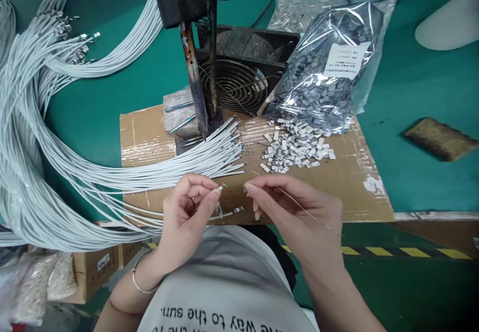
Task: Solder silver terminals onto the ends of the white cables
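Observation:
My left hand [190, 207] pinches the stripped tip of a white cable [221, 186] between thumb and forefinger, just above the cardboard sheet [348, 187]. My right hand [288, 207] is closed in a pinch on a small metal piece [246, 188], held a few centimetres right of the cable tip. A thin wire [307, 212] runs back over the right hand. A bundle of white cables [168, 170] lies with its ends fanned out on the cardboard. Loose small metal pieces [295, 147] are heaped behind my right hand.
A soldering iron on a stand [192, 68] and a black fan [239, 73] sit behind the cardboard. A clear bag of metal pieces [329, 83] leans at the right. More white cable loops [33, 122] cover the green table on the left. Cardboard boxes [93, 269] stand lower left.

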`<state>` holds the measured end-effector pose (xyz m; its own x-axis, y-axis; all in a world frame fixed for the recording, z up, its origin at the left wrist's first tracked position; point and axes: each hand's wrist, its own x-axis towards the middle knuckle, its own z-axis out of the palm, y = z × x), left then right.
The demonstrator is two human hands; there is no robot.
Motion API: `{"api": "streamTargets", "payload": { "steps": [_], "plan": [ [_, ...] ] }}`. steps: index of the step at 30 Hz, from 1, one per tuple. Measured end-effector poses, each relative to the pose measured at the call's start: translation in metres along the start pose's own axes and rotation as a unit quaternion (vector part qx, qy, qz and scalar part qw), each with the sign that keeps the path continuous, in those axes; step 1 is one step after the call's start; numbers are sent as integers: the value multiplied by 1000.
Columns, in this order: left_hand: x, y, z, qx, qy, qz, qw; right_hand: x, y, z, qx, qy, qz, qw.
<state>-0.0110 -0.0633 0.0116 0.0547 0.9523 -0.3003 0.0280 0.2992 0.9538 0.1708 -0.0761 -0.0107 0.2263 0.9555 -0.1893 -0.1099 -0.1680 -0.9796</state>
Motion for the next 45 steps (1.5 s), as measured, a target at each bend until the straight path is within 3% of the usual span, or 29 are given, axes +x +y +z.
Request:
{"api": "streamTargets", "payload": {
  "steps": [17, 31, 45],
  "plan": [
    [2, 7, 0, 24, 5, 4, 1000, 1, -8, 8, 19, -23, 57, 998],
    [2, 11, 9, 61, 28, 44, 997, 3, -9, 13, 55, -99, 56, 992],
    [-1, 9, 14, 26, 16, 44, 999, -7, 2, 23, 46, -49, -12, 998]
  ]
}}
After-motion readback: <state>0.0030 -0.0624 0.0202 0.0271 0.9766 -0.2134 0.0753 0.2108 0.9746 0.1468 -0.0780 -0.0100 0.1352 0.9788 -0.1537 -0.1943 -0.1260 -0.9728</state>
